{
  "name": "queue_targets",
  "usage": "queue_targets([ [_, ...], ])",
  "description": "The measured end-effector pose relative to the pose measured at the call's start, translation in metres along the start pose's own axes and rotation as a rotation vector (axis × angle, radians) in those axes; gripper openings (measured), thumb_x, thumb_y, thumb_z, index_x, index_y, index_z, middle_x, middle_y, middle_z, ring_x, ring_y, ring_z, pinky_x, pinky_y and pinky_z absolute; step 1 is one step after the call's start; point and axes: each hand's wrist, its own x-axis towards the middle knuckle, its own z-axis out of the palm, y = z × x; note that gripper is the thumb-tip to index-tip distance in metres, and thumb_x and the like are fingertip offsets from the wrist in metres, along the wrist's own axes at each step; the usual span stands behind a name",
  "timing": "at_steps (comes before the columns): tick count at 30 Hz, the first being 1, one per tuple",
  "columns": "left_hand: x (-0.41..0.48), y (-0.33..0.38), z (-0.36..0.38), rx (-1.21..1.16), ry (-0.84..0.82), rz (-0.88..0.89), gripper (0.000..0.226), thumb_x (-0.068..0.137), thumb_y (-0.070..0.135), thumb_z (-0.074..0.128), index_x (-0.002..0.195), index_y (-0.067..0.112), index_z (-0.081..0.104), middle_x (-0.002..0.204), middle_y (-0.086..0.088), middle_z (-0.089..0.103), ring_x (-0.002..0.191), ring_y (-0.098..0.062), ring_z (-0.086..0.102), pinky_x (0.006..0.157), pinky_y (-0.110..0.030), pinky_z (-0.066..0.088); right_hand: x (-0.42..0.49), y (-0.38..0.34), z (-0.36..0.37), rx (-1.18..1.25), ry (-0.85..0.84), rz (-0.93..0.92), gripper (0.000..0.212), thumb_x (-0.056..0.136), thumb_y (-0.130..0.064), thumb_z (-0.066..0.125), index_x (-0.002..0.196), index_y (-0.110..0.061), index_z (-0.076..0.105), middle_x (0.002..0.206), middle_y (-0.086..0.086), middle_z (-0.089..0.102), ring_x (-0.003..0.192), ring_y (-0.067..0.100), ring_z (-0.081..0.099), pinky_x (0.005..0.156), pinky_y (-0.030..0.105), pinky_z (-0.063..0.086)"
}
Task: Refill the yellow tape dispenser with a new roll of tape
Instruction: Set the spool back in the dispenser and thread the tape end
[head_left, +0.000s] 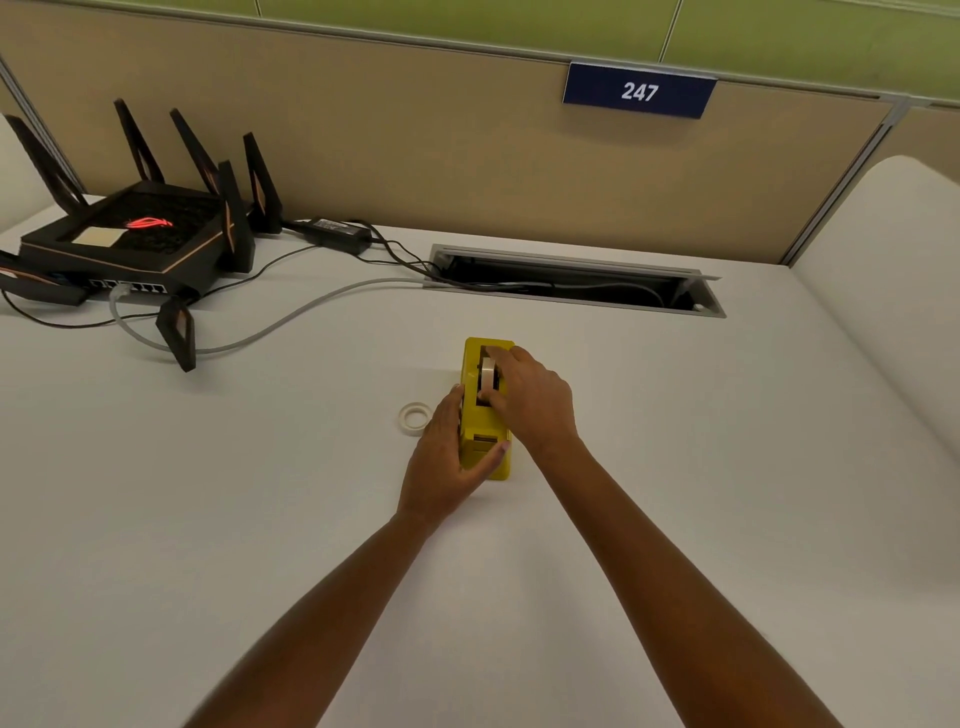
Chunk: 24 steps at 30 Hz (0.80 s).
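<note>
Head view: yellow tape dispenser (485, 415) stands mid-desk (675, 467); left hand (447, 457) clasps its near end, right hand (530, 400) fingers (493, 399) pinch a tape roll (487, 371) in the cradle. A second roll (414, 417) lies flat just left. Which roll is new, and whether this one is seated, can't be told.

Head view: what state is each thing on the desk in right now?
Yellow tape dispenser: upright on the desk, roll in its slot.
Roll in the dispenser: gripped by the right hand.
Left hand: steadying the dispenser.
Loose tape roll: flat on the desk.
Router: lit.
Cable hatch: open.
</note>
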Motion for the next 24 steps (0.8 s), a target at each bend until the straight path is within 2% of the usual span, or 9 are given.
queue_targets([
  [3,0.001,-0.001,0.0,0.003,0.003,0.003,0.082,0.071,0.054,0.055,0.139,0.021,0.023,0.142,-0.003,0.042,0.125,-0.02,0.046,0.098,-0.04,0.048,0.0,0.0,-0.001,0.005,-0.008,-0.005,0.038,0.088,-0.03,0.057,0.122,-0.017,0.05,0.128,0.004,0.055,0.098,0.028,0.063,0.076,0.035,0.052],
  [7,0.001,-0.001,0.001,-0.018,0.007,0.022,0.08,0.071,0.053,0.056,0.138,0.022,0.024,0.14,-0.002,0.043,0.123,-0.017,0.047,0.094,-0.028,0.045,-0.001,0.0,-0.004,0.027,-0.007,0.001,0.035,0.088,-0.029,0.056,0.119,-0.016,0.051,0.123,0.006,0.059,0.097,0.027,0.063,0.077,0.034,0.051],
  [12,0.002,-0.003,0.002,-0.019,0.015,0.029,0.08,0.071,0.053,0.056,0.137,0.022,0.024,0.14,-0.003,0.044,0.123,-0.018,0.047,0.094,-0.031,0.047,0.0,-0.001,-0.008,0.065,-0.005,0.003,0.025,0.09,-0.025,0.054,0.112,-0.013,0.057,0.115,0.008,0.064,0.095,0.025,0.062,0.077,0.032,0.049],
  [14,0.002,-0.004,0.002,-0.021,0.017,0.03,0.08,0.071,0.054,0.056,0.137,0.022,0.024,0.14,-0.003,0.044,0.123,-0.018,0.048,0.094,-0.032,0.047,0.0,-0.002,-0.01,0.091,0.015,0.012,0.02,0.091,-0.022,0.05,0.105,-0.011,0.061,0.109,0.009,0.067,0.091,0.024,0.063,0.073,0.029,0.047],
  [17,0.002,-0.004,0.002,-0.036,0.023,0.045,0.078,0.071,0.053,0.056,0.137,0.024,0.025,0.138,-0.002,0.045,0.121,-0.016,0.048,0.09,-0.026,0.046,-0.001,0.0,-0.009,0.086,0.021,0.007,0.017,0.091,-0.015,0.048,0.096,-0.009,0.064,0.102,0.01,0.068,0.086,0.024,0.062,0.066,0.025,0.04],
  [20,0.003,-0.005,0.003,-0.039,0.022,0.052,0.077,0.071,0.054,0.056,0.136,0.024,0.026,0.137,-0.002,0.046,0.12,-0.016,0.049,0.088,-0.024,0.044,-0.008,0.002,-0.005,0.074,0.029,-0.001,0.019,0.092,-0.014,0.048,0.098,-0.008,0.064,0.106,0.01,0.065,0.087,0.025,0.062,0.066,0.024,0.039],
  [24,0.003,-0.007,0.003,-0.035,0.015,0.043,0.08,0.07,0.06,0.052,0.137,0.025,0.025,0.138,-0.002,0.045,0.12,-0.015,0.048,0.088,-0.024,0.043,-0.01,0.002,-0.005,0.07,0.023,-0.004,0.018,0.092,-0.017,0.048,0.103,-0.01,0.062,0.11,0.009,0.065,0.09,0.025,0.062,0.07,0.028,0.046],
])
